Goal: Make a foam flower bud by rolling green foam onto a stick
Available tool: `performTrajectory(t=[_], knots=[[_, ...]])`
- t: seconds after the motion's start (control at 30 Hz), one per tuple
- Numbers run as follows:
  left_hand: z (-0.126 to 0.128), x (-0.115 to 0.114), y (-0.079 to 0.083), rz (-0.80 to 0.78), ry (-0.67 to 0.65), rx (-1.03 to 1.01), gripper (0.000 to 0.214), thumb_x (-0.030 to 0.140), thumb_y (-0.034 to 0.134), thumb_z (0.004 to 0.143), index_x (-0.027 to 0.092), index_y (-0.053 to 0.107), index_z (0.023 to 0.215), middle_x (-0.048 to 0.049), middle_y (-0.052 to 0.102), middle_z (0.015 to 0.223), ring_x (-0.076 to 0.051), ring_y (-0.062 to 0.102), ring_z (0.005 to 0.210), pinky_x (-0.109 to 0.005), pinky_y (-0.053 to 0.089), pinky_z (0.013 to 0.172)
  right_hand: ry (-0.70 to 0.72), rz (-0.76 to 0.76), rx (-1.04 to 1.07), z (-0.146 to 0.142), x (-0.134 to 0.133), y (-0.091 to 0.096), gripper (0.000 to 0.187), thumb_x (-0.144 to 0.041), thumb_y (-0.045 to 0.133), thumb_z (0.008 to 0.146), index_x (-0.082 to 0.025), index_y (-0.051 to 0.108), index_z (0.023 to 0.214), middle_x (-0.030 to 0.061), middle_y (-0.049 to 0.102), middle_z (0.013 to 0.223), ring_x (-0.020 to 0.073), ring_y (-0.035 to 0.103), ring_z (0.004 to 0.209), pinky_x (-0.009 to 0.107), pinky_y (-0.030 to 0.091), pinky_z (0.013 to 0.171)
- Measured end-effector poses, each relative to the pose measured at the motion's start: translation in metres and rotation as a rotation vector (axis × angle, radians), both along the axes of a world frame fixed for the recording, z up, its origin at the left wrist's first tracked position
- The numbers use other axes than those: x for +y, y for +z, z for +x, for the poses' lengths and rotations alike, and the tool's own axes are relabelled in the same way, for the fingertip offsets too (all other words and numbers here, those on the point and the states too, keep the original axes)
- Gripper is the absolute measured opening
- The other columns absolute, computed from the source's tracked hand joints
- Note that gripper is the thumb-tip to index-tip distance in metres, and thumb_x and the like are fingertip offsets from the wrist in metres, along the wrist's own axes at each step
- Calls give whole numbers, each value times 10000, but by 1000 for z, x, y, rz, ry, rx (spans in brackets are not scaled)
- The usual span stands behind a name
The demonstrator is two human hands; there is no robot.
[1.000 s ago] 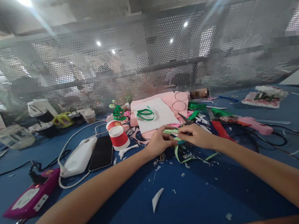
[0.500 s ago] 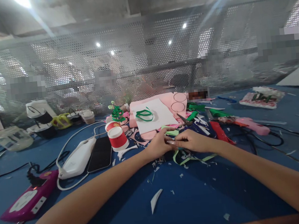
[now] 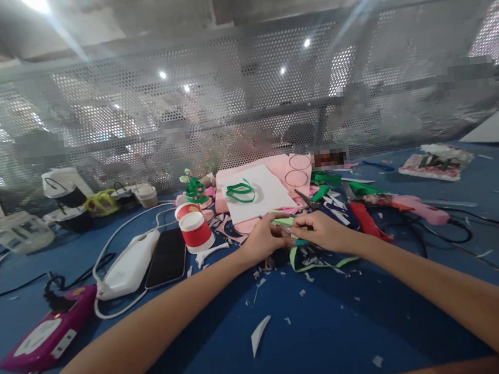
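Observation:
My left hand (image 3: 264, 239) and my right hand (image 3: 318, 230) meet in the middle of the blue table, fingertips pinched close together. Between them is something small that the fingers mostly hide; I cannot make out its kind. A light green paper strip (image 3: 298, 261) curls out on the table just below my right hand, and another pale green piece (image 3: 284, 222) shows behind the fingers. White and coloured paper scraps (image 3: 315, 257) lie around both hands. Beyond them a green strip loop (image 3: 240, 192) rests on a white sheet (image 3: 271, 188) over pink paper (image 3: 224, 198).
Two red-and-white paper cups (image 3: 196, 230), a black phone (image 3: 167, 256), a white charger (image 3: 129, 266) and a purple power strip (image 3: 54, 329) are on the left. Scissors (image 3: 307, 198), red paper (image 3: 367, 221) and a pink glue gun (image 3: 419, 209) with its cord are right. A perforated metal screen (image 3: 240, 94) stands behind.
My fingers have shifted slightly, with the right fingertips moving a little left and up toward the left hand. The pale object between them shows less. The things on the table look unmoved.

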State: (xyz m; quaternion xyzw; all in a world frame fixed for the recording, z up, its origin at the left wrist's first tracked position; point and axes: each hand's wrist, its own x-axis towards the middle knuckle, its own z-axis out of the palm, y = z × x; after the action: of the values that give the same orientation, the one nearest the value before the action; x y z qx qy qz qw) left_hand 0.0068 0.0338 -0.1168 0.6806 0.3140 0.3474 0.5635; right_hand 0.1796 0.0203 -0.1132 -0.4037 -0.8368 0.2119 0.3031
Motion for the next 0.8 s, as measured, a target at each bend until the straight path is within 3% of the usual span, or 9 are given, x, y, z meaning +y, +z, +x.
performTrajectory(t=[0.37,0.6,0.8], knots=[[0,0,0,22,-7,22,567,146,731,541,107,487,1051,46,571,525,-89,553,502,-213,434,534,-28,2,30,1,0,-2,308,-363,449,807,-150,516,594,-16,449,526,95,395,487,217,273,461],[-1,0,0,-18,-57,61,614,93,708,527,121,473,1093,45,586,539,-95,563,510,-212,434,534,131,-331,35,4,1,-2,316,-440,438,820,-175,445,648,-41,456,481,77,418,370,197,296,376],[-2,2,-2,69,-57,155,632,114,720,524,113,480,1109,20,591,592,-103,554,531,-199,400,499,167,-397,21,3,-4,2,382,-536,441,803,-168,479,709,-32,487,493,80,443,347,194,315,339]])
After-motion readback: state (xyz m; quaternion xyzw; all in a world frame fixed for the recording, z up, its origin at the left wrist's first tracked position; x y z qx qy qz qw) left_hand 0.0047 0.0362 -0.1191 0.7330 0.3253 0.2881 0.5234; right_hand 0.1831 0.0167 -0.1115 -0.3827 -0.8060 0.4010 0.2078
